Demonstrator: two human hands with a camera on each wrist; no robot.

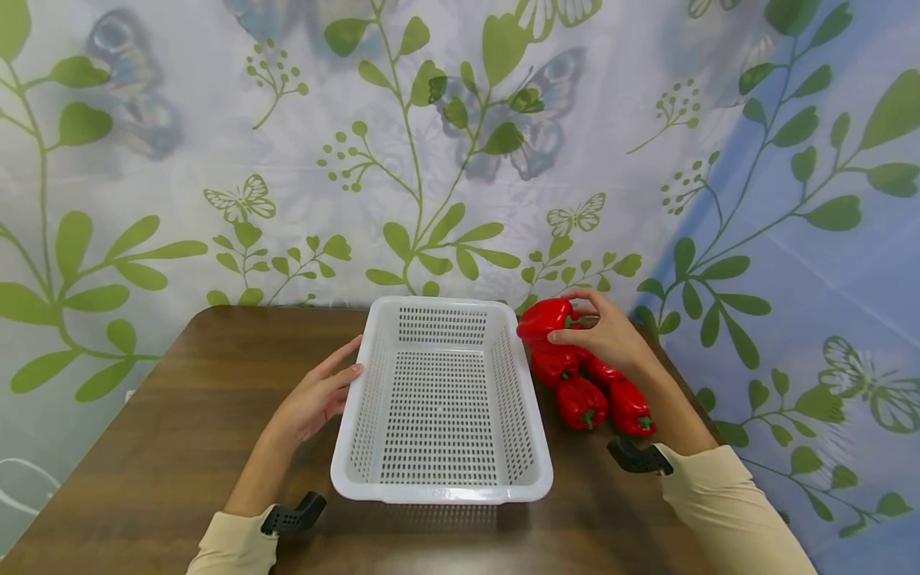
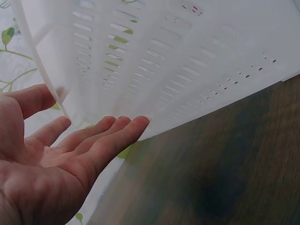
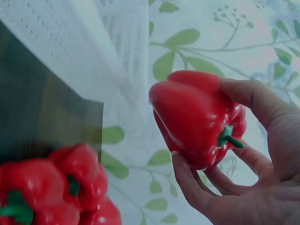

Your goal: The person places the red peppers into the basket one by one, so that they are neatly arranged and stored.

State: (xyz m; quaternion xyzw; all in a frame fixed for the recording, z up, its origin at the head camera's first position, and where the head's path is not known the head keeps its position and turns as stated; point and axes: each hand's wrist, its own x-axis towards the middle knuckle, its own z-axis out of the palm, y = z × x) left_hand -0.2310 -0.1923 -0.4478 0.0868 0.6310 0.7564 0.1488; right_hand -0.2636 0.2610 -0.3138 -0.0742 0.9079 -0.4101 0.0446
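A white plastic basket (image 1: 440, 415) with slotted walls stands in the middle of the wooden table, its inside bare. At its left side, my left hand (image 1: 319, 395) touches the rim and outer wall with fairly straight fingers; the left wrist view shows the fingertips (image 2: 140, 121) against the slotted wall. My right hand (image 1: 604, 331) grips a red bell pepper (image 3: 192, 117) between thumb and fingers, its green stem facing the palm. The pepper is raised beside the basket's right rim, above several other red bell peppers (image 1: 580, 402) on the table.
The brown wooden table (image 1: 180, 447) runs up to a patterned curtain (image 1: 287, 160) with green leaves and butterflies. On the right, the same kind of cloth hangs close along the table's edge. A white cord (image 1: 29, 479) shows at the far left.
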